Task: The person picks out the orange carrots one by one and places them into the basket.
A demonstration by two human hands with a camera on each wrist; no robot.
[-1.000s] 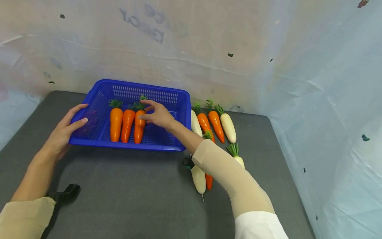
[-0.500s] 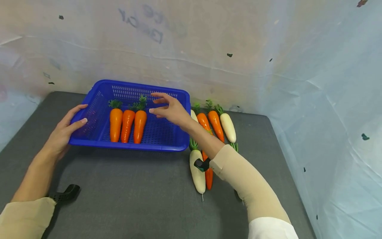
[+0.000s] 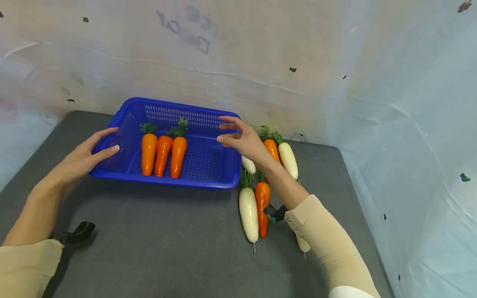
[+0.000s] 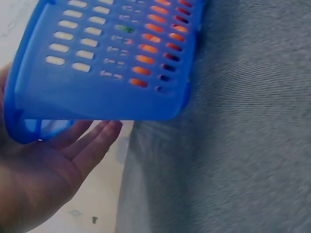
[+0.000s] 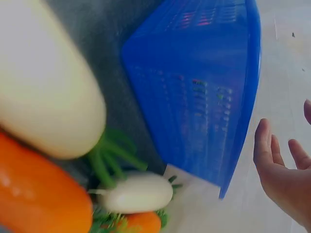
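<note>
The blue plastic basket (image 3: 201,182) stands near the back left, with three orange carrots (image 3: 179,157) side by side in its left half, green tops toward the back. My left hand (image 3: 83,155) lies at the basket's left end, index finger and thumb extended over the rim. In the left wrist view, more fingers (image 4: 97,145) stretch out straight beside the basket's side wall. Holding nothing, my right hand (image 3: 247,142) hovers by the basket's right end, fingers apart and slightly bent. In the right wrist view it shows beyond the basket rim (image 5: 252,73).
Right of the basket lie several white radishes (image 3: 248,215) and carrots (image 3: 262,205), some partly hidden by my right arm. A dark grey table (image 3: 167,240) carries everything. Pale sheeting (image 3: 261,49) rises behind it and along the right side.
My right hand has moved right, from the rightmost carrot in the basket to the basket's right end. That carrot now leans slightly. My left hand has shifted slightly inward over the rim.
</note>
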